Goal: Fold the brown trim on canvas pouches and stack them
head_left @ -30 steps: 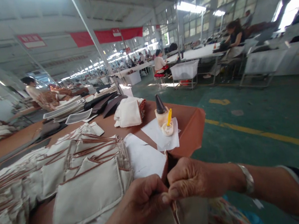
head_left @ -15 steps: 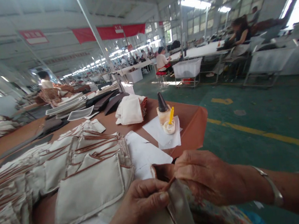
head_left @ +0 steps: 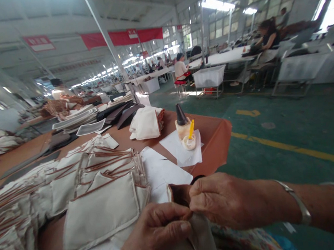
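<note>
At the table's near edge, both hands pinch the edge of a cream fabric piece (head_left: 203, 236) with a brown lining. My left hand (head_left: 157, 230) is closed on it with thumb and forefinger. My right hand (head_left: 224, 199), a silver bracelet at its wrist, grips the same edge right beside the left fingertips; its fingertips are partly hidden. Part of the piece hangs down below my hands. Left of them lies a flat cream pouch-like piece (head_left: 101, 215) on top of overlapping rows of similar cream pieces (head_left: 60, 185) with brown edges.
On the brown-covered table (head_left: 215, 135), a black-topped bottle (head_left: 181, 116) and a small tub (head_left: 189, 141) with a yellow-handled tool stand on white paper (head_left: 176, 157). Behind are a folded cream stack (head_left: 145, 123) and a white tray (head_left: 91, 128). Other people sit at tables farther off.
My right hand has moved slightly left and down, closer to my left fingertips. Both hands keep hold of the fabric piece. A person at the far left has shifted slightly.
</note>
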